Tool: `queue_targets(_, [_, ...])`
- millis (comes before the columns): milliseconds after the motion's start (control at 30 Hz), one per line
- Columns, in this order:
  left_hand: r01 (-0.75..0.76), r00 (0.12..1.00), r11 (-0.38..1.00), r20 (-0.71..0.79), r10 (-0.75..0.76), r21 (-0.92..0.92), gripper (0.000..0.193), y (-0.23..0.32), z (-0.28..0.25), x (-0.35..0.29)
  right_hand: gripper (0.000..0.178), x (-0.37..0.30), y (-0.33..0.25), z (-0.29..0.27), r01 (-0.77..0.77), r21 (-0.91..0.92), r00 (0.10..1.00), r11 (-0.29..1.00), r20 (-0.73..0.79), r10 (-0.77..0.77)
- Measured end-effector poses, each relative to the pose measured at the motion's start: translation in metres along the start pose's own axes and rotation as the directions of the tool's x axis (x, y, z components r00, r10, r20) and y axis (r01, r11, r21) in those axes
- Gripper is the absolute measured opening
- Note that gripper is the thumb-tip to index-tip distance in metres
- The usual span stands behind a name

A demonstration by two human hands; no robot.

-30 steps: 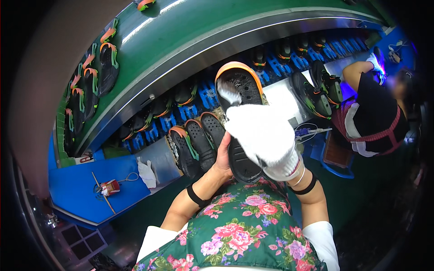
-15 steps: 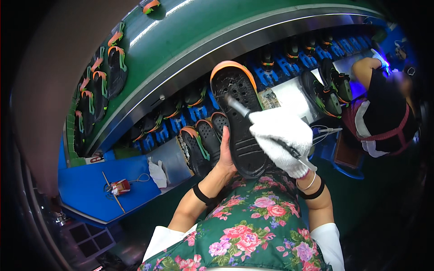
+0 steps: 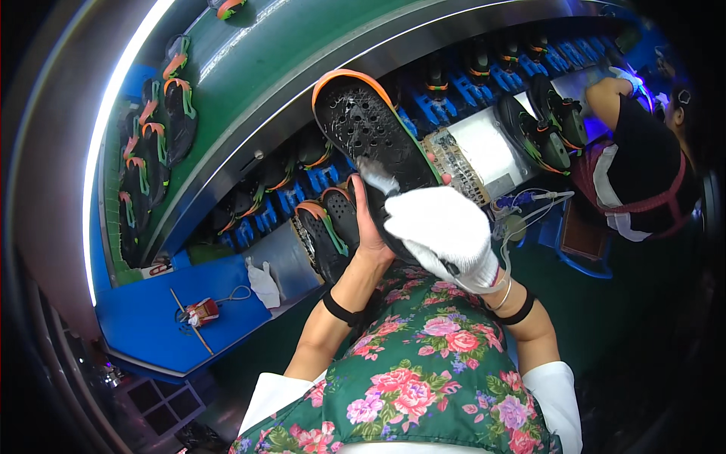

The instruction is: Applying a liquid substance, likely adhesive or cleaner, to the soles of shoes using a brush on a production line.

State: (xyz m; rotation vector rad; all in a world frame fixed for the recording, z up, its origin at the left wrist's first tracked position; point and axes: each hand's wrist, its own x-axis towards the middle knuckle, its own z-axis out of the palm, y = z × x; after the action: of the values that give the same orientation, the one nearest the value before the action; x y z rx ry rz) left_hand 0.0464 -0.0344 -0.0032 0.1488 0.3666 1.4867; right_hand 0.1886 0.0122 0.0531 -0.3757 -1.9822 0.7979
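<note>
My bare left hand (image 3: pixel 370 227) grips a black clog (image 3: pixel 363 125) with an orange-and-green edge, its holed face turned up. The thumb lies along the near left side, and fingertips show at the right edge. In a white knit glove, my right hand (image 3: pixel 446 234) closes around a brush (image 3: pixel 380 178). The pale bristles touch the clog around its middle, where the surface looks wet and shiny. Most of the handle is hidden by the glove. Just left of my left hand stand more black clogs (image 3: pixel 324 234), one with an orange-green strap.
A green conveyor (image 3: pixel 302 45) carrying several shoes curves across the far side. Below it run blue racks (image 3: pixel 473 91) with more shoes. A blue table (image 3: pixel 144 303) at left bears a red object (image 3: pixel 203 312). At right sits another person (image 3: pixel 635 166), near two black clogs (image 3: pixel 529 136).
The clog has shifted left and away from me, tilting left. My gloved hand has moved left with the brush, whose bristles went from the upper part to the clog's middle.
</note>
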Motion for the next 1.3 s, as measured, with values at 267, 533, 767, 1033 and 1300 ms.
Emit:
queue_targets(267, [-0.107, 0.994, 0.988, -0.018, 0.106, -0.11, 0.1, 0.0, 0.009, 0.012, 0.022, -0.004, 0.008, -0.014, -0.031, 0.02, 0.997, 0.999, -0.065, 0.033])
queue_targets(533, [-0.104, 0.99, 0.978, 0.079, 0.12, -0.18, 0.099, 0.0, 0.004, 0.023, 0.017, -0.012, 0.016, -0.016, -0.136, 0.223, 0.982, 0.965, -0.101, 0.162])
queue_targets(767, [0.102, 0.963, 0.967, 0.267, -0.037, -0.233, 0.109, 0.008, -0.008, 0.032, 0.023, -0.022, 0.006, -0.017, -0.077, 0.291, 0.996, 0.954, 0.06, 0.062])
queue_targets(1033, [0.002, 0.989, 0.974, 0.143, 0.031, -0.227, 0.098, 0.011, -0.003, 0.031, 0.022, -0.029, 0.01, -0.017, 0.006, 0.232, 0.994, 0.973, 0.109, -0.032])
queue_targets(1300, [0.027, 0.983, 0.987, 0.185, 0.002, -0.156, 0.108, 0.018, -0.019, 0.03, 0.033, -0.037, 0.018, -0.016, 0.033, 0.155, 0.987, 0.987, 0.15, -0.057])
